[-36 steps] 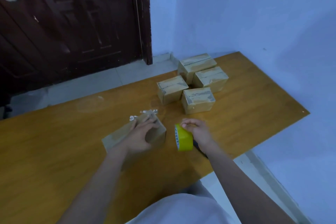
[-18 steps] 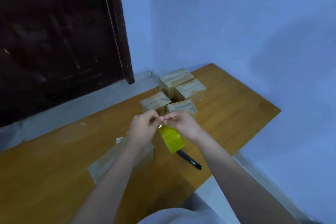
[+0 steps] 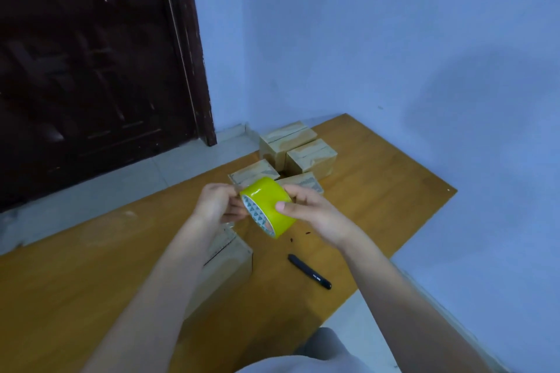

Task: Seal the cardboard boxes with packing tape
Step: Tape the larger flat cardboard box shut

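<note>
Spreading beneath both hands, well below the fingertips: a table [image 3: 91, 297], orange-brown wood, running from the near left to a far right corner. Standing dark behind the left fingers, well apart: a door [image 3: 91, 70]. Rising blue beyond the right fingers: a wall [image 3: 394, 54]. Lying under the left forearm, below and nearer than the left fingers: a box [image 3: 233, 263], mostly hidden by the arm, a top seam showing. Clustering just beyond the fingertips of both hands, on the far part of the table: four small boxes [image 3: 312, 157], packed close together, tops showing pale strips; the nearest two partly hidden behind the roll and the knuckles. Reaching up from the bottom edge, both bare forearms meeting above the table. Curling round the roll from the right: the right hand [image 3: 315, 212], thumb pressing on the outer face, fingers wrapping behind. Hovering between the two sets of fingers, off the table, tilted: the tape [image 3: 268, 209], a yellow roll with a printed core facing left. Pinching at the roll's left edge: the left hand [image 3: 216, 206], fingers bent narrow against the rim; whether gripping a loose tape end, cannot tell. Lying on the table below and nearer than the right fingers, apart from them: a black pen [image 3: 309, 271], slanting. Dotting the wood just under the roll: a few dark specks [image 3: 300, 236].
</note>
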Available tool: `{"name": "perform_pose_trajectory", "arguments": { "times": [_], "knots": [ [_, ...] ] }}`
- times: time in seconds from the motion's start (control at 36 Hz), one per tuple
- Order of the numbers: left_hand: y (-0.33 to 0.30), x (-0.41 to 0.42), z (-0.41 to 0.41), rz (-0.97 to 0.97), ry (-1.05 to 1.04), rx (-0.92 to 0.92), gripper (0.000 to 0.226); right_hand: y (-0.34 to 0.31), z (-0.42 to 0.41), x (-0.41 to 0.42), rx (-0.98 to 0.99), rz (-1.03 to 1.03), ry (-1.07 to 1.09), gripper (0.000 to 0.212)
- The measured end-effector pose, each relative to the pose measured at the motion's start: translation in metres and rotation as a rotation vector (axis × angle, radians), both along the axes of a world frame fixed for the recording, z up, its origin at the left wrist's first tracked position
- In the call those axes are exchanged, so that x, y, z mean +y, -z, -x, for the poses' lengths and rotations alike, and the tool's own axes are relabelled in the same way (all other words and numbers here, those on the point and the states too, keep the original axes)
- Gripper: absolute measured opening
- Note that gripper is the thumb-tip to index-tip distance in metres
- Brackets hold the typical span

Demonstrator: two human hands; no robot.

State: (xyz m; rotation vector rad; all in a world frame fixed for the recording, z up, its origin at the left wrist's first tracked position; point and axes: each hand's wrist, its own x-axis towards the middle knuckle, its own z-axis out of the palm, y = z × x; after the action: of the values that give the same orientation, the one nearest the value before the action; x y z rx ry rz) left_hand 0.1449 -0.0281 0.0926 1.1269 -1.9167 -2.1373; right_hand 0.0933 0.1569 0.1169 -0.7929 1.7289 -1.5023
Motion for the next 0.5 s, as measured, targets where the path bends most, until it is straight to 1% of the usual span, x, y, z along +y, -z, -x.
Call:
{"name": "perform_pose_trajectory", "arguments": {
  "times": [0.06, 0.11, 0.14, 0.25, 0.42, 0.44, 0.5],
  "knots": [
    [-0.005, -0.003, -0.002, 0.011, 0.045, -0.013, 0.008, 0.005, -0.002, -0.003, 0.006, 0.027, 0.044, 0.034],
    [-0.006, -0.007, -0.002, 0.064, 0.054, -0.03, 0.007, 0.012, -0.006, -0.008, -0.003, 0.04, 0.081, 0.039],
    [-0.005, -0.009, -0.002, 0.098, 0.042, -0.036, 0.009, 0.017, -0.008, -0.01, -0.015, 0.043, 0.09, 0.038],
    [0.004, -0.014, -0.004, 0.221, 0.013, -0.043, 0.022, 0.028, -0.019, -0.017, -0.066, 0.055, 0.109, 0.026],
    [0.021, -0.02, -0.012, 0.234, -0.01, -0.045, 0.026, 0.031, -0.024, -0.024, -0.082, -0.013, 0.091, 0.008],
    [0.022, -0.02, -0.013, 0.236, -0.022, -0.041, 0.027, 0.03, -0.025, -0.025, -0.084, -0.028, 0.087, 0.01],
    [0.022, -0.022, -0.015, 0.226, -0.077, -0.021, 0.026, 0.03, -0.024, -0.025, -0.077, -0.084, 0.079, 0.02]
  ]
}}
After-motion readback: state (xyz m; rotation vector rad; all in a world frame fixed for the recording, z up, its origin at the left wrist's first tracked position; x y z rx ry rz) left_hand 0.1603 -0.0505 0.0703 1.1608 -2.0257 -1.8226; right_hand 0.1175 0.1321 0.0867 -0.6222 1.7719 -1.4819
